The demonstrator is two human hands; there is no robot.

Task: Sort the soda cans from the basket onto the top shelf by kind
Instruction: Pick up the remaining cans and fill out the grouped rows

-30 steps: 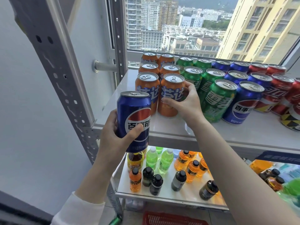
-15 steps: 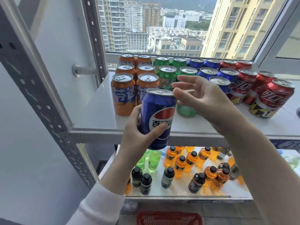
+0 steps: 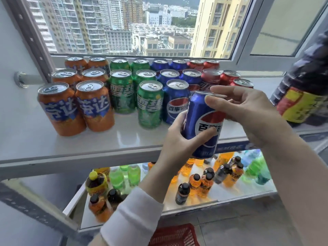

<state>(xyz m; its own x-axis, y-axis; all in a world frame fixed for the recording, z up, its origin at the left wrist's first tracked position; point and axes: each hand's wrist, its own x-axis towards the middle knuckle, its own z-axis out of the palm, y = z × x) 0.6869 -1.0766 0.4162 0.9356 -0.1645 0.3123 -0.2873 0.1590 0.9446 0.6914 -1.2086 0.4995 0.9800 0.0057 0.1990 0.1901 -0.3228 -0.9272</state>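
Observation:
My left hand [image 3: 179, 144] grips a blue cola can [image 3: 202, 125] by its lower body, holding it tilted just in front of the white top shelf [image 3: 71, 144]. My right hand [image 3: 248, 110] pinches the can's top rim, thumb in front and fingers over the lid. On the shelf, cans stand in rows by colour: orange cans [image 3: 60, 110] at the left, then green cans [image 3: 150, 103], blue cans [image 3: 175, 102] and red cans [image 3: 211, 80]. The held can hangs beside the front blue can. The red basket [image 3: 175, 235] shows at the bottom edge.
A large dark bottle with a yellow and red label [image 3: 305, 89] stands on the shelf at the far right. The lower shelf [image 3: 230, 197] holds several small orange, green and dark bottles. A window frame [image 3: 239, 50] runs behind the cans.
My left hand has carried the blue can up and to the right, to the blue row. My right hand came down onto its top. The view has swung right.

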